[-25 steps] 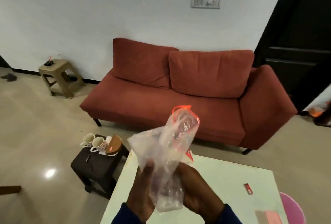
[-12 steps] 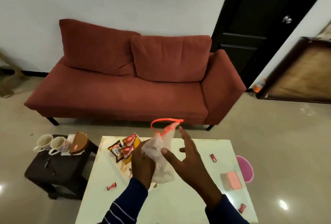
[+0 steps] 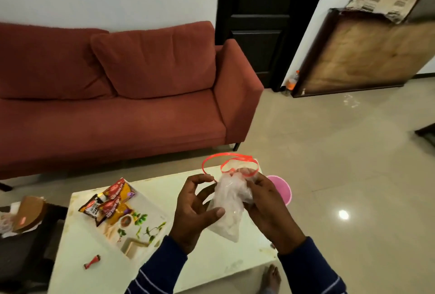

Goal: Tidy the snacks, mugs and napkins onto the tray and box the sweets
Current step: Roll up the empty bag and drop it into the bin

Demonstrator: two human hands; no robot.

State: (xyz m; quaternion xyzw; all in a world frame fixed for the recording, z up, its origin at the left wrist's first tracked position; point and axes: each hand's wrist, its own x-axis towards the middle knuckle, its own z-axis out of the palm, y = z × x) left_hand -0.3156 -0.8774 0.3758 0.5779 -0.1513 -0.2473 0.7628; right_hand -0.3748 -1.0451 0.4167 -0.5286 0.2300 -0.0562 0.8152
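I hold a clear plastic bag (image 3: 229, 202) with a red zip strip at its mouth above the white table (image 3: 211, 260). My left hand (image 3: 195, 209) grips its left side with the thumb pressed on it. My right hand (image 3: 266, 206) closes on its upper right edge. Red and yellow snack packets (image 3: 110, 199) lie on a printed tray (image 3: 138, 228) at the table's left. A small red wrapped sweet (image 3: 92, 262) lies near the table's front left.
A dark side table (image 3: 28, 246) at the left carries a brown wooden piece (image 3: 29, 212) and white napkins. A red sofa (image 3: 117, 105) stands behind. A pink stool (image 3: 281, 189) sits beyond the table's right edge. My bare foot (image 3: 270, 278) shows below.
The view has swung right and down. My right hand, spread open half a second ago, has closed on the bag's upper edge, and the bag's red mouth now stands wider.
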